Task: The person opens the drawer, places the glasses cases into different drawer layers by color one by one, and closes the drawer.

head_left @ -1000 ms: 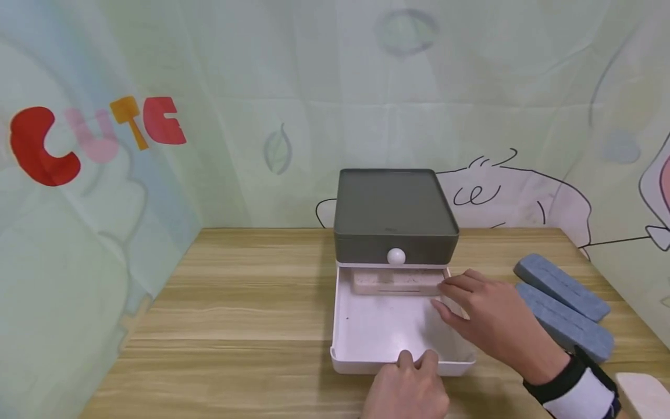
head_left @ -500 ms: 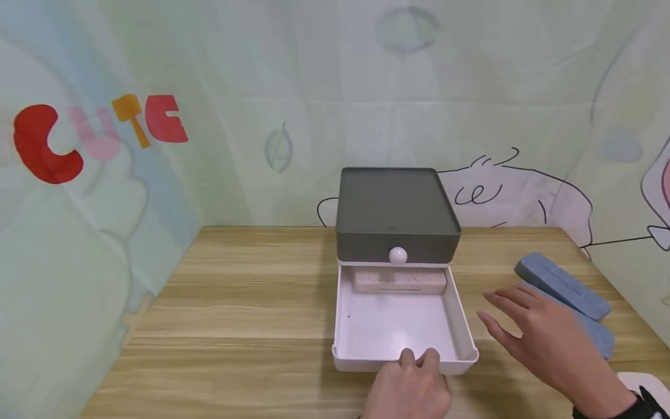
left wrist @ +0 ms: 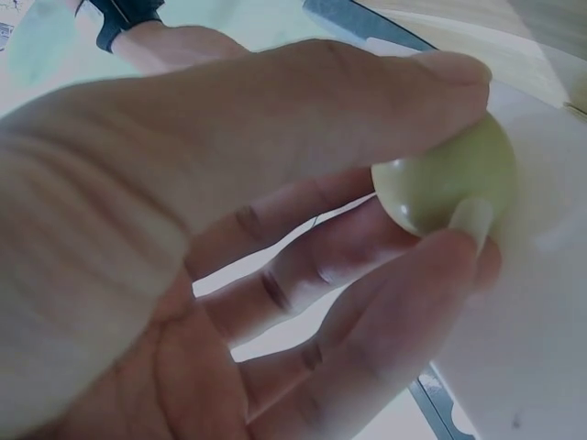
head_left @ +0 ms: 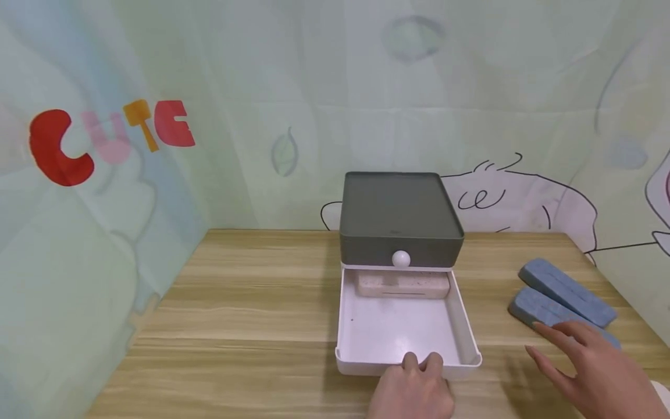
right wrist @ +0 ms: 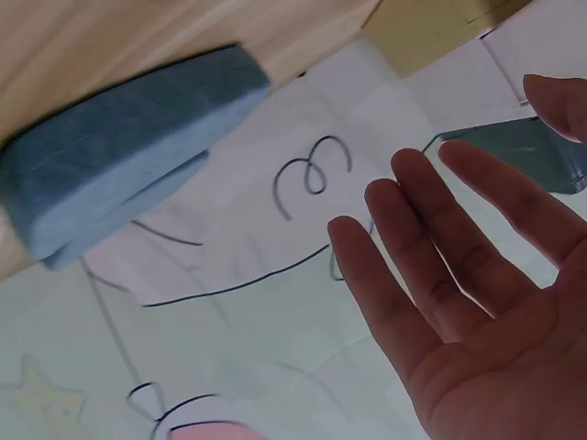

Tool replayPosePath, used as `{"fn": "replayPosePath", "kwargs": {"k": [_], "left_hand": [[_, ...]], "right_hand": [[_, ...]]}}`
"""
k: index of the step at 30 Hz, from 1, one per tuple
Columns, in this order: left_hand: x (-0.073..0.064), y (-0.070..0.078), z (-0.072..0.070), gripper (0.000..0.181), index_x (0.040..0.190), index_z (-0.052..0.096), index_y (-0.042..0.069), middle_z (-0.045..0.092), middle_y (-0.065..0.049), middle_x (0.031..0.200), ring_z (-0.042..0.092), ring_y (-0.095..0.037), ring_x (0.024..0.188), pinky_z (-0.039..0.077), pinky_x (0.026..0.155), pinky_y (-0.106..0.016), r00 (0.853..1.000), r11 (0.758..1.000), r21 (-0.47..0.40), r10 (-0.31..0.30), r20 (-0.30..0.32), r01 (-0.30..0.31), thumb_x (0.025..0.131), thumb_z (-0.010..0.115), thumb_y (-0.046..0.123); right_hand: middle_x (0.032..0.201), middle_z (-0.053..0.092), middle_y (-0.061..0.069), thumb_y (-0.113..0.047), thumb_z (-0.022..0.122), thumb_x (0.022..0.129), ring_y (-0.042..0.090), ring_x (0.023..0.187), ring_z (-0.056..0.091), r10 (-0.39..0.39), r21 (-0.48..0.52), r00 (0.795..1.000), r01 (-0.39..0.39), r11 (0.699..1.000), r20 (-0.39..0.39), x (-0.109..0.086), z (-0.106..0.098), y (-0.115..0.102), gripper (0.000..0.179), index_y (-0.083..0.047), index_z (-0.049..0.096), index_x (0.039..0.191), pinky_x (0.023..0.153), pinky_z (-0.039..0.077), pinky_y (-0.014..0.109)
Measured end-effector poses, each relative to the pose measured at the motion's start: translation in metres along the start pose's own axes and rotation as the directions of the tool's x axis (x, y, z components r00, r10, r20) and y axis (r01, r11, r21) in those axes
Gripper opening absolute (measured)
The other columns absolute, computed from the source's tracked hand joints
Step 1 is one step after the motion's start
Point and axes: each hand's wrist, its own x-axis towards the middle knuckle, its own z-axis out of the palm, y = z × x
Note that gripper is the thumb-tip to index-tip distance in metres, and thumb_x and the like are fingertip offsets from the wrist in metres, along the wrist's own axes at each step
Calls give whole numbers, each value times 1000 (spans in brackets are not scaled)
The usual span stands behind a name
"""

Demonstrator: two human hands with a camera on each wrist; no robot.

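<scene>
My left hand (head_left: 412,390) pinches the round knob (left wrist: 449,179) on the front of the pulled-out white drawer (head_left: 342,320); thumb and fingertips wrap it in the left wrist view. At the drawer's back lies a pale pink oblong block (head_left: 403,285) with a thin line along its front. My right hand (head_left: 599,366) hovers to the right of the drawer, fingers spread and holding nothing. Just beyond its fingertips, two long blue-grey blocks lie side by side: a nearer block (head_left: 549,314) and a farther block (head_left: 570,291).
Above the open drawer sits a dark grey drawer unit (head_left: 400,203) with a flat rimmed top and a white knob (head_left: 401,259). It stands on a wood-grain table (head_left: 251,302) near a printed cloth backdrop (head_left: 314,87). Part of a whitish object (head_left: 662,396) shows at the right edge.
My right hand has left the drawer's right side beside the pink block and moved right and nearer, toward the blue-grey blocks. My left hand keeps its hold on the knob.
</scene>
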Motion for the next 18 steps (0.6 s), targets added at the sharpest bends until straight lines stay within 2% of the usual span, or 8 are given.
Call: {"fn": "replayPosePath", "kwargs": {"k": [3, 6, 10, 13, 15, 18], "left_hand": [[0, -1, 0, 13, 72, 75, 32, 51, 5, 76, 44, -10, 55, 31, 38, -25, 1000, 1000, -3, 9, 22, -9, 83, 68, 36], [1, -1, -1, 14, 74, 76, 32, 52, 5, 77, 44, -10, 55, 31, 38, -25, 999, 1000, -5, 14, 47, -14, 84, 67, 36], [0, -2, -1, 14, 74, 75, 32, 52, 5, 77, 44, -10, 55, 32, 37, -25, 999, 1000, 7, 11, 34, -11, 84, 68, 36], [0, -2, -1, 14, 73, 75, 32, 52, 5, 76, 44, -10, 55, 32, 37, -25, 999, 1000, 11, 10, 31, -10, 84, 68, 36], [0, -2, -1, 14, 73, 75, 32, 51, 5, 77, 45, -10, 55, 33, 37, -25, 999, 1000, 8, 9, 37, -9, 84, 67, 36], [1, -2, -1, 14, 74, 75, 32, 52, 5, 78, 45, -10, 56, 33, 37, -25, 999, 1000, -1, 7, 47, -7, 85, 67, 36]], "right_hand": [[85, 67, 5, -49, 86, 72, 29, 74, 63, 26, 23, 999, -25, 999, -30, -12, 3, 12, 50, -9, 79, 101, 53, 50, 39], [83, 68, 9, -58, 81, 77, 34, 74, 63, 50, 42, 995, -46, 998, -85, -23, 8, 22, 57, -5, 78, 97, 53, 50, 42], [79, 68, 14, -73, 64, 84, 35, 67, 61, 45, 45, 988, -39, 998, -148, -33, 14, 33, 75, 0, 77, 93, 54, 47, 42], [84, 67, 23, -80, 52, 86, 42, 71, 61, 74, 54, 983, -66, 996, -167, -41, 18, 38, 88, 5, 75, 94, 63, 47, 50], [93, 64, 32, -86, 39, 85, 49, 76, 60, 135, 46, 976, -129, 991, -172, -49, 20, 39, 99, 6, 73, 97, 66, 47, 55], [112, 58, 41, -89, 24, 84, 60, 93, 55, 280, 64, 942, -273, 960, -183, -62, 26, 38, 107, 6, 69, 106, 77, 43, 68]]}}
